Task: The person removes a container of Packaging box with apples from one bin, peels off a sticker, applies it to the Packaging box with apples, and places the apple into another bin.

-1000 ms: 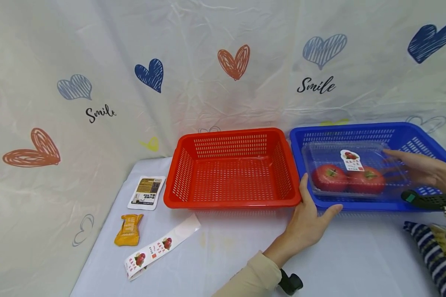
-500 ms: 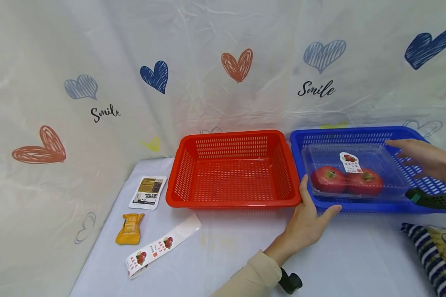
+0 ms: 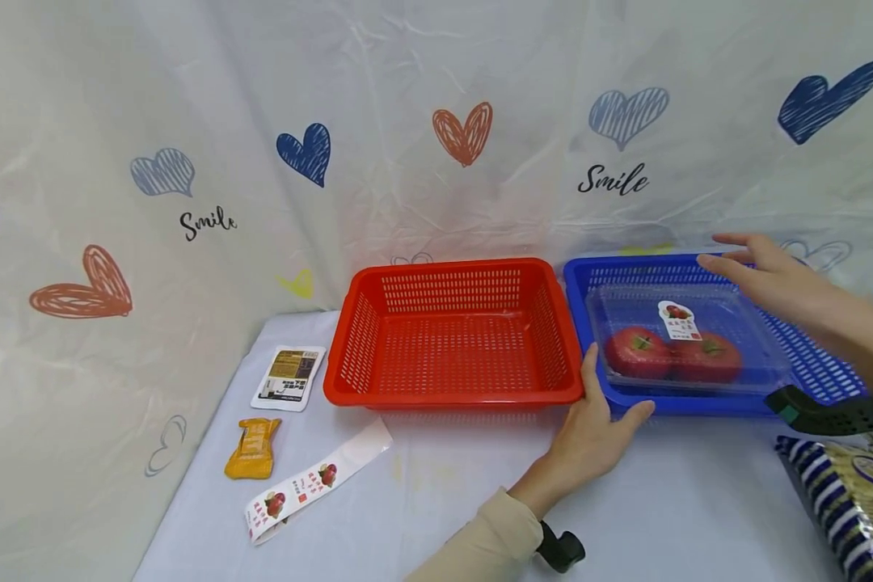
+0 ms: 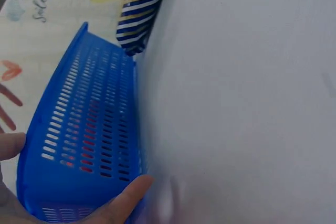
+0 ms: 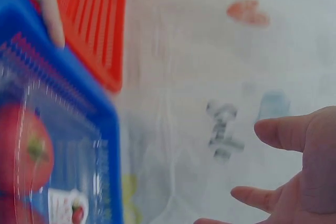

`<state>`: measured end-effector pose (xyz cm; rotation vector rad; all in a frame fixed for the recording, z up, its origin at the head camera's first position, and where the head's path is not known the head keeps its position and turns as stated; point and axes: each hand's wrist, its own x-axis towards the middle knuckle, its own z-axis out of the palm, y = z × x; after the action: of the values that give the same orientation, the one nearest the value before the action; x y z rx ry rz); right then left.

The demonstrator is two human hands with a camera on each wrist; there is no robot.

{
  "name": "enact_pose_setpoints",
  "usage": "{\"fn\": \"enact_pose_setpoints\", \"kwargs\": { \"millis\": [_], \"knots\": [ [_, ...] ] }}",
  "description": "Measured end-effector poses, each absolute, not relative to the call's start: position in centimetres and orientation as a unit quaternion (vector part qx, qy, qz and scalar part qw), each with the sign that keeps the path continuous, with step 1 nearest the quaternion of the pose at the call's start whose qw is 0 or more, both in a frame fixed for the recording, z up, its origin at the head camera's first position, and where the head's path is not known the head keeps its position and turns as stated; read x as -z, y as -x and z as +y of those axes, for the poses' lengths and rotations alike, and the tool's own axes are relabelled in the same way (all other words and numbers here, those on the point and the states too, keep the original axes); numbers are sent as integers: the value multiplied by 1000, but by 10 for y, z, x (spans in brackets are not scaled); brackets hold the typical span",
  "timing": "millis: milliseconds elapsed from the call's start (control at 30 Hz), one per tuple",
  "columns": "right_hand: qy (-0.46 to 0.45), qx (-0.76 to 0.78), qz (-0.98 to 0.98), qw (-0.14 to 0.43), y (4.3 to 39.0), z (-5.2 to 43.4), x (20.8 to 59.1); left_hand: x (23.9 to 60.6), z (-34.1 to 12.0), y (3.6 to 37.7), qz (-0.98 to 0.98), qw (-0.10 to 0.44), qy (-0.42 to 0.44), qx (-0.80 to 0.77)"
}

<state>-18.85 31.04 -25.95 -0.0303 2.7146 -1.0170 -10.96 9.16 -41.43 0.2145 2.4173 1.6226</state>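
Observation:
In the head view, a clear plastic box [image 3: 727, 315] holding two red tomatoes [image 3: 638, 352] sits inside the blue basket [image 3: 684, 403]. A white fruit sticker [image 3: 678, 321] is on its lid. My left hand [image 3: 589, 444] rests at the basket's front left corner, index finger along the seam with the red basket [image 3: 451, 399], thumb spread out. The left wrist view has that thumb [image 4: 128, 195] straight against the basket's outer wall. My right hand [image 3: 767, 275] hovers over the back right of the blue basket, fingers extended and holding nothing.
A strip of fruit stickers [image 3: 320, 481], a yellow packet [image 3: 253, 449] and a white pouch [image 3: 288, 377] lie at left on the white table. At front right lies a striped bag [image 3: 844, 501]. A heart-patterned cloth [image 3: 524, 202] hangs behind the baskets.
My right hand has let go of the clear box's right side and moved up and left over the basket's back edge. The left hand has stayed at the corner.

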Motion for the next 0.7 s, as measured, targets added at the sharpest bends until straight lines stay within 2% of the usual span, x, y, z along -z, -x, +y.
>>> {"fn": "enact_pose_setpoints", "kwargs": {
  "millis": [167, 267, 367, 467, 533, 633, 700],
  "knots": [
    [40, 350, 930, 101, 173, 286, 255, 410, 84, 97, 828, 122, -101, -538],
    [73, 352, 931, 67, 163, 273, 255, 403, 74, 85, 827, 159, -131, -523],
    [100, 352, 930, 31, 154, 262, 256, 391, 59, 74, 812, 221, -158, -517],
    [112, 359, 927, -3, 146, 253, 259, 381, 39, 69, 782, 224, -212, -542],
    [115, 371, 921, -32, 141, 248, 262, 379, 25, 72, 766, 175, -272, -555],
    [129, 384, 910, -94, 134, 240, 269, 382, 2, 83, 762, 32, -367, -532],
    [147, 381, 903, -137, 131, 235, 275, 383, -14, 94, 770, -58, -398, -495]
  ]
}}
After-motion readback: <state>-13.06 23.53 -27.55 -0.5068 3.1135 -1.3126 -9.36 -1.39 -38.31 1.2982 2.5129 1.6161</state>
